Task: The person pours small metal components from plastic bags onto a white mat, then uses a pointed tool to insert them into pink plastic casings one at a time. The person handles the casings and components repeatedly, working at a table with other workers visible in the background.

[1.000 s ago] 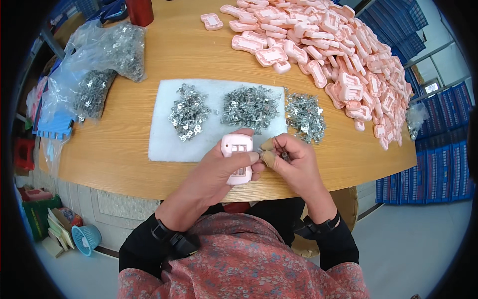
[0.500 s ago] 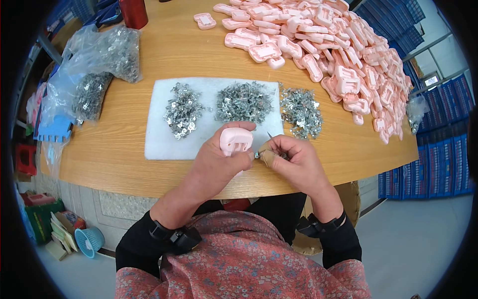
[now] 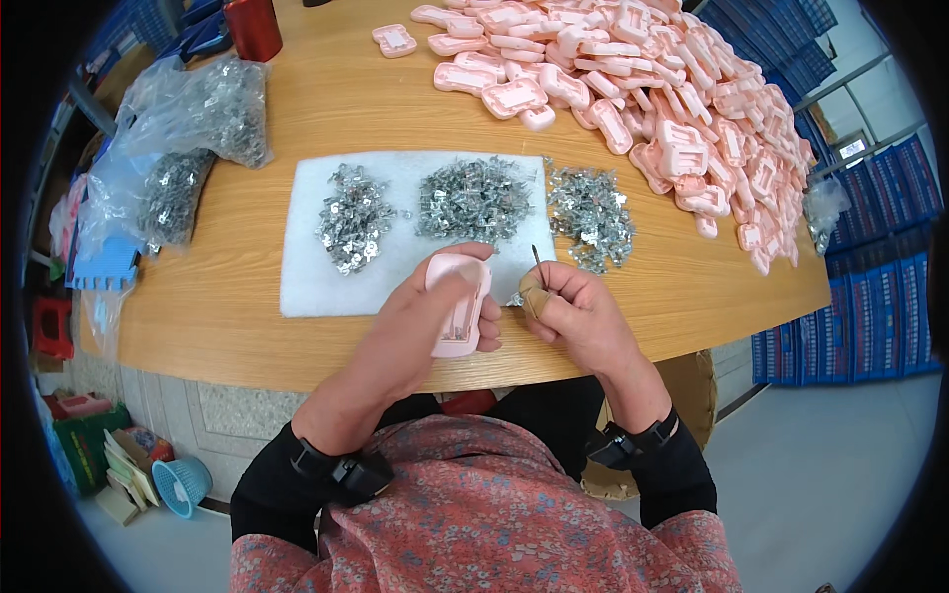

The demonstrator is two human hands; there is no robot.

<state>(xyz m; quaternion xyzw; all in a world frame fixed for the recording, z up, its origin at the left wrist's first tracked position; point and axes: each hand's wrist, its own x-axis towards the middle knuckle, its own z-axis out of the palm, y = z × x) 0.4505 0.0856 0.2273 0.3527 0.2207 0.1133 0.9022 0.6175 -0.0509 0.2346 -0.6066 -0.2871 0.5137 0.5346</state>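
Note:
My left hand (image 3: pixel 400 321) is closed round a pale pink plastic casing (image 3: pixel 461 321), held over the near table edge. Its long recessed face is turned up, and metal shows inside the recess. Just to the right, my right hand (image 3: pixel 588 314) grips a thin dark pointed tool (image 3: pixel 537 257) whose tip sticks up. Tan covers wrap its thumb and finger, and a small shiny metal piece (image 3: pixel 514 299) shows at those fingertips. Beyond the hands, small metal clips lie in a left heap (image 3: pixel 354 219) and a middle heap (image 3: pixel 474 201) on a white foam sheet (image 3: pixel 304 272).
A third clip heap (image 3: pixel 591 219) lies by the sheet's right edge. Many pink casings (image 3: pixel 682 148) are piled at the far right. Clear bags of metal parts (image 3: pixel 229 109) and a red cylinder (image 3: pixel 253 28) stand at the left. A blue basket (image 3: pixel 182 486) is on the floor.
The pink casing has turned in my left hand, now showing its long recessed face. The tool in my right hand has swung more upright. My hands have moved slightly apart.

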